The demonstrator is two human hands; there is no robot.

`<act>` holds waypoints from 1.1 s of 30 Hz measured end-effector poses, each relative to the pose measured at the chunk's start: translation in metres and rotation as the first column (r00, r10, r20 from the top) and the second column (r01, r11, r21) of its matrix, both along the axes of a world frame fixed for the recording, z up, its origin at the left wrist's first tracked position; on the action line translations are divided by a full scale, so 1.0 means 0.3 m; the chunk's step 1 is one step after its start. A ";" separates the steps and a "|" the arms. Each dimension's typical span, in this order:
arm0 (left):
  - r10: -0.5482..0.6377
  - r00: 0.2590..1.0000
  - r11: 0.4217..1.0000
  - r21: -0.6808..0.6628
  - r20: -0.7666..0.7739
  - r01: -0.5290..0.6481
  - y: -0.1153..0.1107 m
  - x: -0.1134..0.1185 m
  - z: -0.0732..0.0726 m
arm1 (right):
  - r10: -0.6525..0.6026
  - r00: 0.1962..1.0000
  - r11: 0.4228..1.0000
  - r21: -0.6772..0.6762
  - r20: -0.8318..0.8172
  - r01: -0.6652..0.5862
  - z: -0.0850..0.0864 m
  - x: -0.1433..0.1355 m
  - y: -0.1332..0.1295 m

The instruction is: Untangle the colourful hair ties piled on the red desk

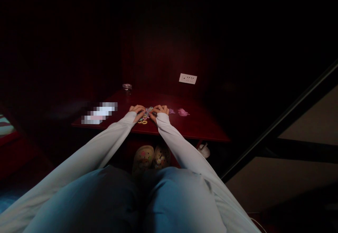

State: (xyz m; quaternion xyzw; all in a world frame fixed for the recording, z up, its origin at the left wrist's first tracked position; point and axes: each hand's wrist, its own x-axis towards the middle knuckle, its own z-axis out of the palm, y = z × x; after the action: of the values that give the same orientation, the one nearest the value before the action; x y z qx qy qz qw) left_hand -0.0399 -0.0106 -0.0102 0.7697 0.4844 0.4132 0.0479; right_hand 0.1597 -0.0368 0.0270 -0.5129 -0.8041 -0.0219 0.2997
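Several small coloured rings (144,122), yellow, pink and pale, lie in a pile on the dark red table (185,129). My left hand (137,112) rests at the left side of the pile with bent fingers. At the pile's right side is my right hand (160,111), its fingers curled down towards the rings. Both hands' fingertips are at the pile, and whatever they pinch is too small to make out. Just right of my right hand lies a small purple bunch (171,111), and beyond it a pink bunch (183,112).
A clear jar with a lid (127,86) stands at the back left. A blurred-out pale object (99,114) lies on the table's left part. On the back wall is a white socket panel (188,78). Clogs (144,155) and a white round object (204,151) show below the table edge.
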 end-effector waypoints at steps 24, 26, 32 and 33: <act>0.026 0.999 0.999 0.029 0.019 -0.027 -0.011 -0.002 0.022 | 0.011 1.000 1.000 0.012 -0.016 -0.011 0.003 -0.007 -0.011; 0.031 0.999 0.999 0.025 0.022 -0.032 -0.010 -0.002 0.023 | 0.043 0.999 0.999 0.006 -0.008 -0.043 0.004 -0.008 -0.014; 0.040 0.999 0.999 0.021 0.031 -0.041 -0.011 0.003 0.022 | 0.111 0.994 0.994 0.003 -0.015 -0.111 0.001 -0.004 -0.008; 0.038 0.999 0.999 0.020 0.035 -0.038 -0.012 0.003 0.022 | 0.111 0.994 0.994 0.002 -0.018 -0.111 0.000 -0.003 -0.007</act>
State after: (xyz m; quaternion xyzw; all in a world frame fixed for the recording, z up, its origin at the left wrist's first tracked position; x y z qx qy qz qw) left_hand -0.0390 -0.0141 -0.0035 0.7534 0.4937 0.4324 0.0404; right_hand 0.1587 -0.0387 0.0270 -0.4673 -0.8288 -0.0010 0.3078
